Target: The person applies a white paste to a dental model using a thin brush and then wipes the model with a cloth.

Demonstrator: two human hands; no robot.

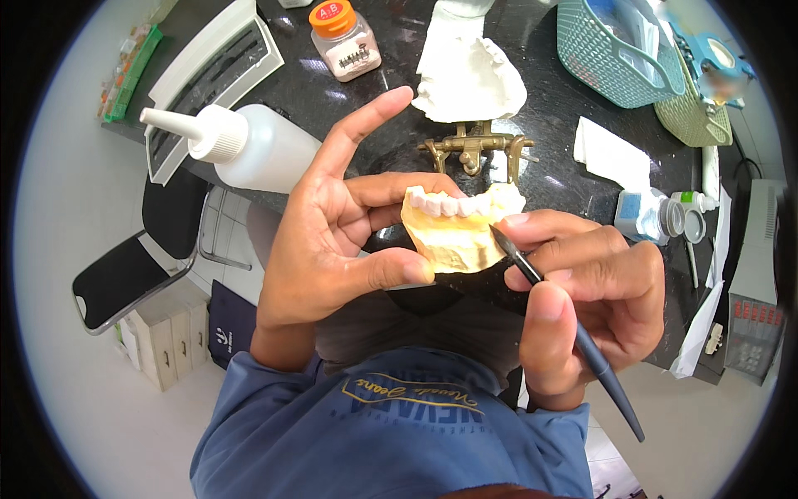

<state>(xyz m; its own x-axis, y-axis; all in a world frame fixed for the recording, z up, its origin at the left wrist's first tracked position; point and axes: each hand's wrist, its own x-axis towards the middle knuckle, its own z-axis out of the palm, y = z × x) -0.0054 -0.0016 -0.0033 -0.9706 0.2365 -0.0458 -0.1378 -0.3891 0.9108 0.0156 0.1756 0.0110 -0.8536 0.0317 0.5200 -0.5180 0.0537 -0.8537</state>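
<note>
My left hand (320, 241) grips a yellow plaster dental model (453, 243) between thumb and fingers, its index finger stretched up and away. A row of whitish teeth (440, 205) runs along the model's upper edge. In my right hand (594, 299) is a slim brush (597, 359) with a dark blue-grey handle, held like a pen. Its dark pointed tip meets or nearly touches the model's right side; I cannot tell which. Just beyond the model stands a brass articulator (470, 150) with a white plaster cast (474, 83) on its far side.
Left on the dark table (399, 33) are a white squeeze bottle (270, 145), an orange-capped jar (347, 46) and a white-framed tray (220, 71). At right are a teal basket (615, 62), a folded white cloth (611, 154) and small jars (644, 216). A black chair (125, 283) stands left.
</note>
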